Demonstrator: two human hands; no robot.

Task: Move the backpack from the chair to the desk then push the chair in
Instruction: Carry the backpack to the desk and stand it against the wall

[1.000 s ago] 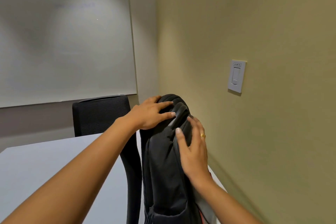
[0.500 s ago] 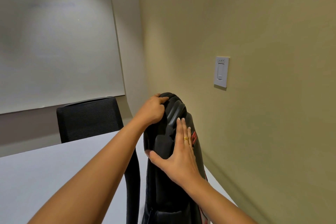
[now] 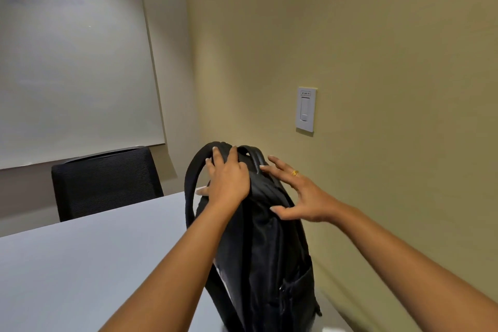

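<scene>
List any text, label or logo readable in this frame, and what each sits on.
Wall switch: a small label along its top edge, too small and blurred to read.
Whiteboard: faint smudged traces near the top, not legible as words.
Backpack: no logo or text visible on the side shown.
Desk, chair, ring: no markings.
Nothing in the frame can be quoted.

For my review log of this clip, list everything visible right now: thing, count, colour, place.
backpack: 1, black, upright on the desk by the right wall
desk: 1, white, lower left
chair: 1, black, behind the desk's far edge
whiteboard: 1, white, far wall
wall switch: 1, white, right wall
ring: 1, gold, right hand
left hand: 1, resting on the backpack's top
right hand: 1, fingers spread at the backpack's side
</scene>
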